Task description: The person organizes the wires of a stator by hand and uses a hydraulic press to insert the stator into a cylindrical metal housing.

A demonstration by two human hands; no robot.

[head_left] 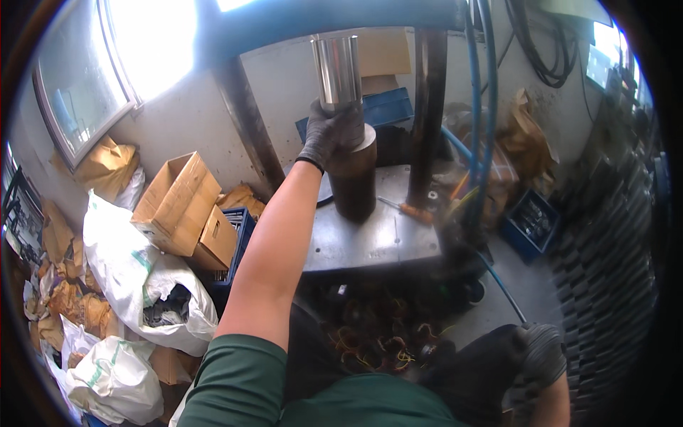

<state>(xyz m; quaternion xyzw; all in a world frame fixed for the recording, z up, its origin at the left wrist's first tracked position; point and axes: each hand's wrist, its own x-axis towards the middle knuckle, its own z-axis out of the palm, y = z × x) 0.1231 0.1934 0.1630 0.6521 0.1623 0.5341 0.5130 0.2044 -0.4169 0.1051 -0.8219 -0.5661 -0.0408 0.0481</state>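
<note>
Cylinder [340, 71], bright and polished, up under the blue beam [341, 25], and the left hand [331, 132] has it: gloved fingers closed around the lower end, arm at full stretch. Just below sits the dark block [354, 185], upright on the metal surface [384, 249] between two posts [245, 121] [429, 107], its pale top peeking out right beside that glove. Whether hand and block touch, I can't tell from here; nor whether the cylinder's top meets the beam. And that's the nervy spot! If the cylinder were to slip down through the glove, or anything bore down from above, those fingers could be caught against the block. A polished wall, one hand, a long reach: a small tilt might be enough to lose it, I'd say, and an off-centre landing could knock the block askew. Over on the other side, the right hand [544, 349], gloved too, is down by the knee [491, 349], close to the end of a thin blue rod [504, 288]; are its fingers around anything? Can't tell. Watch that orange-handled tool [416, 213] as well, lying just right of the block, where a dropped cylinder could strike it, or roll on toward the wires [398, 341] heaped below the front edge.
</note>
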